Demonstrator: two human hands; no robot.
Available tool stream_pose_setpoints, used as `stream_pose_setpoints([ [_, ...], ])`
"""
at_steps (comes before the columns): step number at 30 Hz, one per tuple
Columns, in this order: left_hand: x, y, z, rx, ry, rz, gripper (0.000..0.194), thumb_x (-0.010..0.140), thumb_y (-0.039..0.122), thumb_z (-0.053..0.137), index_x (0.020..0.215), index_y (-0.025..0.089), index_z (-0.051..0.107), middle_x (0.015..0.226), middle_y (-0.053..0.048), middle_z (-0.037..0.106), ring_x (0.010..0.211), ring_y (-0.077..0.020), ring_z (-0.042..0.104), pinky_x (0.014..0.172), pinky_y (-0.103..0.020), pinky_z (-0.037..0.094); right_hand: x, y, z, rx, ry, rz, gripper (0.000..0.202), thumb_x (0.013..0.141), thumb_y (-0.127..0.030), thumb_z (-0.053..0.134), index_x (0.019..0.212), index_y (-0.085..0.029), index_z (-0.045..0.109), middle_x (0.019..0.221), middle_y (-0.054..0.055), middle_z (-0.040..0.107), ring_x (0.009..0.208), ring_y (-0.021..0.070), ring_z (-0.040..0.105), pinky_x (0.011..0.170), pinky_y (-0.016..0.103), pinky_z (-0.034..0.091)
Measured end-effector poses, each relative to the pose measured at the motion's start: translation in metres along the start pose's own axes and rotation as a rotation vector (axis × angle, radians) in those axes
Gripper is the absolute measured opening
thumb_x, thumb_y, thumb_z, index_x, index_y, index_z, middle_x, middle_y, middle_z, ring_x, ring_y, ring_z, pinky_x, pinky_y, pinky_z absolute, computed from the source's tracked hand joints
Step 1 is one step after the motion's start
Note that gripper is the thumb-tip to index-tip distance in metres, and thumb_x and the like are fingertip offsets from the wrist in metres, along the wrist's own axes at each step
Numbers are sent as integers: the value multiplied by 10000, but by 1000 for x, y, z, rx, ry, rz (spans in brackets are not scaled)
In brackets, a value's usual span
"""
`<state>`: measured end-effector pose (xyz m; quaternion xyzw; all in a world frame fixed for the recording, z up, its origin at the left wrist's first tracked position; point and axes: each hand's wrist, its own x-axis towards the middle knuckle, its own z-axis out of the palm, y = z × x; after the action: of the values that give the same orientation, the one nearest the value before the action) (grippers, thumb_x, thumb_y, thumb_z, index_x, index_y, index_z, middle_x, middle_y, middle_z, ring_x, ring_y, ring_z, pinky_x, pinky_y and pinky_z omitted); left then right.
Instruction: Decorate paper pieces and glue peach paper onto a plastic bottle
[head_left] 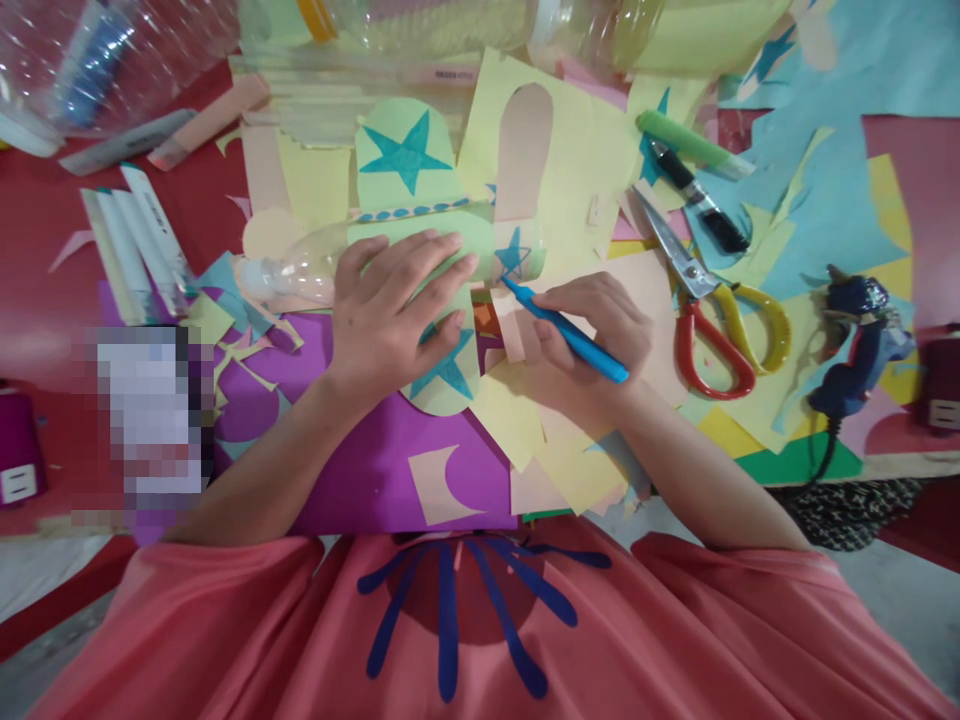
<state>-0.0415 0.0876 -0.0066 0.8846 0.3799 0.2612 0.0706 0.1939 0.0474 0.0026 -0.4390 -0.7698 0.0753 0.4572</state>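
I have the hands apart: the left hand (401,320) spread flat over a paper-wrapped bottle (484,230) lying mid-counter (37,250), the right hand (604,325) closed round a blue marker (570,340), its tip at a blue star (514,250) near the bottle's wrapped end. Cut paper (517,410) clutters the space around both. To my right, scissors (697,280) crowd nearest, beside a black pen (701,195); a corded tool (851,380) lies farther out. White markers (142,240) lie left; clear bottles (450,25) block the far side.
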Motion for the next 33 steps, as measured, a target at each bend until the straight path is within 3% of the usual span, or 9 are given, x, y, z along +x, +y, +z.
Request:
stream_pose_setpoints([
  [4,1,2,-1,-30,-1,-8,409,983,438,401,1369,331,480,1425,2,581,1321,-258,538,1137,-487,306,2,-1,0,10,-8,-19,110,904,-240,577,983,-311,606,817,15,750,714,210,700,647,411,569],
  [9,4,6,-3,50,14,-35,371,969,415,420,1325,395,522,1373,52,621,1263,-224,594,1104,-432,373,4,1,1,28,83,-85,116,887,-218,605,992,-266,617,787,32,747,685,199,696,596,382,564],
  [14,3,6,-4,90,58,26,396,961,381,441,1353,376,502,1380,37,617,1257,-220,599,1086,-430,391,3,0,2,5,14,-38,83,911,-256,577,970,-307,606,799,15,749,691,207,694,615,405,569],
  [19,3,4,-3,135,122,97,470,944,361,480,1411,379,429,1359,28,635,1229,-205,618,1061,-403,406,2,0,1,13,40,-37,111,910,-254,584,1004,-305,616,805,22,743,711,217,693,640,414,565],
  [23,3,3,-3,61,29,-4,442,939,401,465,1379,437,455,1376,60,616,1248,-237,606,1094,-443,392,2,0,1,39,60,-38,155,887,-211,611,1018,-294,624,822,23,746,727,208,695,648,398,567],
  [26,2,3,-2,5,-3,-37,418,941,410,462,1359,410,486,1383,45,613,1262,-266,596,1106,-474,381,2,0,1,45,33,-53,139,887,-210,604,1004,-284,622,817,20,747,720,199,697,644,386,570],
  [33,8,8,-4,167,229,158,417,924,319,534,1339,306,501,1261,-15,699,1143,-215,671,994,-396,444,2,-2,0,13,29,-8,97,914,-260,578,996,-297,613,819,29,748,734,222,704,671,422,570],
])
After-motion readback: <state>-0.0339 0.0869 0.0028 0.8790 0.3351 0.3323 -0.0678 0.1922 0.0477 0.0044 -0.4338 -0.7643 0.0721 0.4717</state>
